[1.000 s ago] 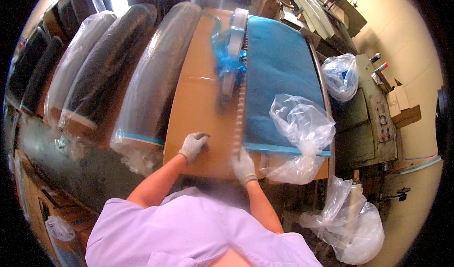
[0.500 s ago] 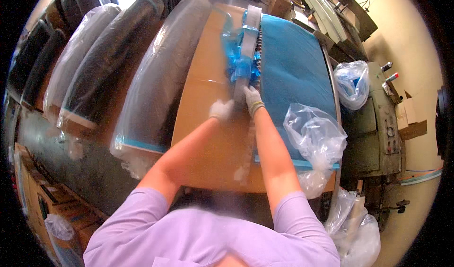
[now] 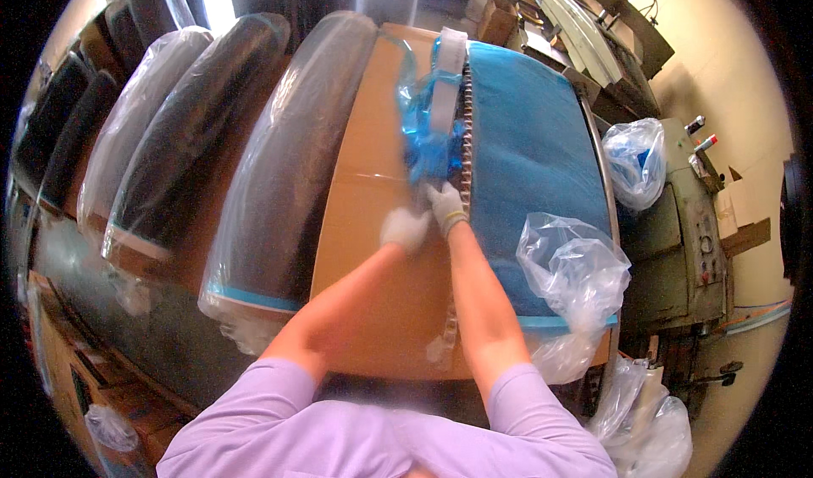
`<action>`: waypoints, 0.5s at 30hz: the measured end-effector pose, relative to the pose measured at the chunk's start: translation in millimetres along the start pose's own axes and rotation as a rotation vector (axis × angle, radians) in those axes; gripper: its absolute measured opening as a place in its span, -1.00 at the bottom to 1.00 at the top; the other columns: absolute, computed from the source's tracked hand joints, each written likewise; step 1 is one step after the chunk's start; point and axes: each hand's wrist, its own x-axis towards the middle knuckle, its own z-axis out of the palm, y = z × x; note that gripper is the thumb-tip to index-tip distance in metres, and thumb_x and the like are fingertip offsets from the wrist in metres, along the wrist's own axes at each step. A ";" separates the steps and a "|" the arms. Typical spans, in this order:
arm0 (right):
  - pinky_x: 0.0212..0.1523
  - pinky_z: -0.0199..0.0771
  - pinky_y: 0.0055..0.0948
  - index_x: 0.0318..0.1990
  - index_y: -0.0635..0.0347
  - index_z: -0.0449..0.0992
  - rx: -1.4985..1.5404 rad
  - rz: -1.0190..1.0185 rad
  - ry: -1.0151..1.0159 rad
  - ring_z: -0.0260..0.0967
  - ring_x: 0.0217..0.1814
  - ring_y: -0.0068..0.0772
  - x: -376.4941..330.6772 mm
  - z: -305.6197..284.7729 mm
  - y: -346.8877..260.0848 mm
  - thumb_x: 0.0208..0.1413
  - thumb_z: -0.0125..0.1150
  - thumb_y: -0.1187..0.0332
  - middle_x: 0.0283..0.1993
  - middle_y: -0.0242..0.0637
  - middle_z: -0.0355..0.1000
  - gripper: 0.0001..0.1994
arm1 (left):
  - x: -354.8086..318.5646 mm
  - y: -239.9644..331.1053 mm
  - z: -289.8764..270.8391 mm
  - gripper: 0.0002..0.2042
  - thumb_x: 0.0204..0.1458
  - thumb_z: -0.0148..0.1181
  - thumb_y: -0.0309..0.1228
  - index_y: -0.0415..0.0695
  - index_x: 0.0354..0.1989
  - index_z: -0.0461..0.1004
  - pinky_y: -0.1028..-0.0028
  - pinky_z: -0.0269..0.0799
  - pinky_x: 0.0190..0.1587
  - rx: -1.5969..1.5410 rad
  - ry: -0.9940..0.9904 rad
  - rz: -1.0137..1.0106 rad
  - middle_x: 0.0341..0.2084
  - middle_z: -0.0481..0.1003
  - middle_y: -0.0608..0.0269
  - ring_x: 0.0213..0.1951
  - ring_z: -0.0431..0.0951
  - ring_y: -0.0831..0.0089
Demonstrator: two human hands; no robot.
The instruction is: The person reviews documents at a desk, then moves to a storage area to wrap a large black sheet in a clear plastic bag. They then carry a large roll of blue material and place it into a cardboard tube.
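Note:
Crumpled blue plastic film (image 3: 430, 158) is bunched around a long whitish strip (image 3: 450, 76) on a brown cardboard-like surface (image 3: 360, 258). My right hand (image 3: 445, 205), in a white glove, is closed on the near end of the bunched film. Just left of it and a little nearer is my gloved left hand (image 3: 406, 229). It is rounded and blurred, its fingers smeared by motion. A toothed strip (image 3: 466, 131) runs along the left edge of a blue sheet-covered panel (image 3: 533, 139), right beside my right hand.
Plastic-wrapped dark rolls (image 3: 284, 156) stand in a row on the left. A clear plastic bag (image 3: 572, 266) lies on the blue panel's near right corner. Another bag (image 3: 635, 160) hangs by a green machine (image 3: 677, 224) on the right. Cardboard boxes (image 3: 110, 359) sit at lower left.
Both hands have moved nearer to me, with the bunched blue film drawn along between them and the strip. The whole view has also shifted slightly downward.

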 end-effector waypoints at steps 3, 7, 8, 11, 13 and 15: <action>-0.09 0.39 -0.31 -0.06 0.45 0.44 -0.073 -0.187 0.000 0.43 -0.18 -0.26 -43.7 3.2 -1.6 0.08 0.19 0.20 -0.19 -0.06 0.51 -0.57 | -30.6 -3.5 -6.9 -0.24 -0.13 0.06 0.23 -0.40 -0.18 0.49 0.12 0.42 -0.05 0.006 0.008 -0.022 -0.19 0.48 -0.37 -0.08 0.51 -0.13; -0.06 0.40 -0.32 -0.04 0.41 0.44 -0.018 -0.164 -0.014 0.44 -0.14 -0.26 -92.1 11.6 16.3 0.06 0.18 0.18 -0.19 -0.08 0.51 -0.56 | -86.1 -8.7 -10.6 -0.29 -0.09 0.09 0.19 -0.38 -0.15 0.44 0.11 0.39 -0.03 -0.101 -0.023 -0.085 -0.17 0.46 -0.31 -0.08 0.48 -0.14; -0.06 0.40 -0.32 -0.04 0.39 0.44 0.092 -0.088 -0.015 0.44 -0.13 -0.27 -104.5 16.4 16.5 0.06 0.17 0.18 -0.18 -0.09 0.52 -0.56 | -91.2 -14.5 -6.8 -0.30 -0.08 0.09 0.18 -0.37 -0.16 0.44 0.11 0.39 -0.03 -0.072 -0.002 -0.078 -0.18 0.46 -0.30 -0.09 0.48 -0.13; -0.04 0.38 -0.16 -0.08 0.33 0.44 0.060 -0.013 0.004 0.40 -0.07 0.01 -112.3 18.2 7.5 0.06 0.16 0.12 -0.11 0.05 0.46 -0.57 | -100.5 -16.1 -6.7 -0.35 -0.04 0.08 0.15 -0.35 -0.18 0.41 0.12 0.35 -0.02 -0.074 0.018 -0.102 -0.19 0.45 -0.27 -0.09 0.46 -0.12; -0.02 0.37 -0.09 -0.11 0.32 0.43 -0.021 -0.011 0.003 0.39 -0.04 0.16 -113.4 15.3 -4.6 0.06 0.15 0.10 -0.08 0.13 0.44 -0.57 | -83.9 -35.8 7.7 -0.34 -0.04 0.08 0.16 -0.36 -0.19 0.42 0.12 0.35 -0.02 0.010 0.099 -0.065 -0.19 0.45 -0.27 -0.09 0.46 -0.13; 0.00 0.36 -0.11 -0.10 0.34 0.41 -0.037 -0.002 -0.028 0.40 -0.03 0.15 -117.7 9.7 -45.7 0.07 0.16 0.11 -0.09 0.14 0.45 -0.57 | -64.3 -49.7 14.1 -0.32 -0.04 0.06 0.19 -0.37 -0.21 0.42 0.10 0.37 -0.05 0.098 0.199 -0.040 -0.22 0.47 -0.27 -0.12 0.47 -0.14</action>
